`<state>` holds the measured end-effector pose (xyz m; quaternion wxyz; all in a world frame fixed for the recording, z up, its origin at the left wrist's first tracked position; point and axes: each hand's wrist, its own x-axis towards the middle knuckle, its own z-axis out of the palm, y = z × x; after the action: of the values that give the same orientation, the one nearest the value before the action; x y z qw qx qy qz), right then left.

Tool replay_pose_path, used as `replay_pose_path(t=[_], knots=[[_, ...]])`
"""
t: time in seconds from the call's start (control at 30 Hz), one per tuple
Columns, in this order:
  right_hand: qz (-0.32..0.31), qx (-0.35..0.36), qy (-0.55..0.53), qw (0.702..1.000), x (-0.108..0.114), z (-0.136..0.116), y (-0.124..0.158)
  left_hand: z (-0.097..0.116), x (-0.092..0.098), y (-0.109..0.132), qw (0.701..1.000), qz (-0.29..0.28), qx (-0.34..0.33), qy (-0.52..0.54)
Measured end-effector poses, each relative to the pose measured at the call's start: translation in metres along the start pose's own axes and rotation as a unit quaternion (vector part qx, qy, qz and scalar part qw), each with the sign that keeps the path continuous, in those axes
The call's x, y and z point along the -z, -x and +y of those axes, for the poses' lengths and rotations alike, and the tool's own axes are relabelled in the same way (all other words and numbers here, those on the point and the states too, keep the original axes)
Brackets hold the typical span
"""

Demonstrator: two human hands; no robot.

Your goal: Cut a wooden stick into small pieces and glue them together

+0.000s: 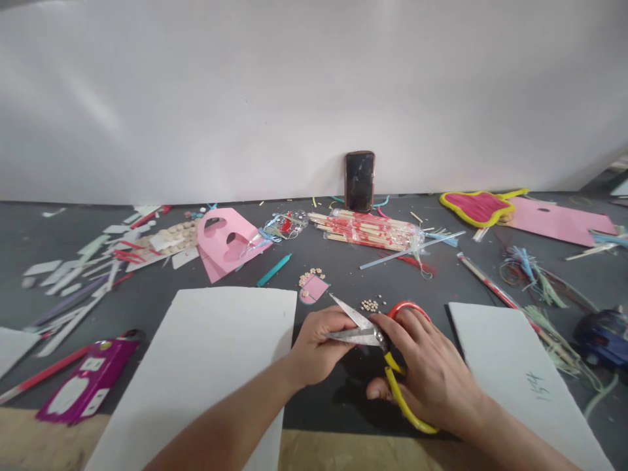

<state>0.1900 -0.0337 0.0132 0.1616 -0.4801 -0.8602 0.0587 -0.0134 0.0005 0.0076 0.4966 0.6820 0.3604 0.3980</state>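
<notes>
Scissors (363,332) with red and yellow wrapped handles are in my right hand (432,366), their blades apart and pointing left. My left hand (318,343) is closed beside the blades, its fingers curled by the open jaws; whatever it pinches is hidden or too small to name. Just beyond the blades lies a small pink paper piece (314,288) with a rounded end and a dark edge. Small beige flower-like bits (310,275) cluster along its top. A little pile of tiny pale beads (370,305) sits behind the scissors.
White boards (210,353) flank my hands. Behind them are a teal pen (275,269), pink cut card (228,242), bagged wooden sticks (367,229) and a phone (360,182) against the white wall. Paper strips (83,261) spread left; string bundles (534,275) and a blue object (606,337) lie right.
</notes>
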Motion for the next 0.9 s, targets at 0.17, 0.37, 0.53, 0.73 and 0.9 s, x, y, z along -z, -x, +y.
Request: replay_pose_path(t=[0.17,0.37,0.53,0.73,0.9], knots=[[-0.008,0.009,-0.015,1.000,0.002,-0.001,0.000,-0.001,0.000,0.001,0.996,-0.032,0.071,0.036],[0.000,0.027,-0.037,0.999,0.001,0.002,-0.001,-0.001,0.002,-0.001,0.992,-0.063,0.098,0.055],[0.006,0.039,-0.049,0.998,0.000,0.005,-0.001,0.000,0.001,-0.002,0.986,-0.070,0.122,0.092],[-0.010,0.025,-0.041,0.999,0.007,0.000,0.000,0.002,-0.004,-0.001,0.986,-0.053,0.121,0.105],[-0.011,0.007,-0.029,0.999,0.010,-0.006,0.002,-0.003,-0.005,0.001,0.993,-0.018,0.083,0.081]])
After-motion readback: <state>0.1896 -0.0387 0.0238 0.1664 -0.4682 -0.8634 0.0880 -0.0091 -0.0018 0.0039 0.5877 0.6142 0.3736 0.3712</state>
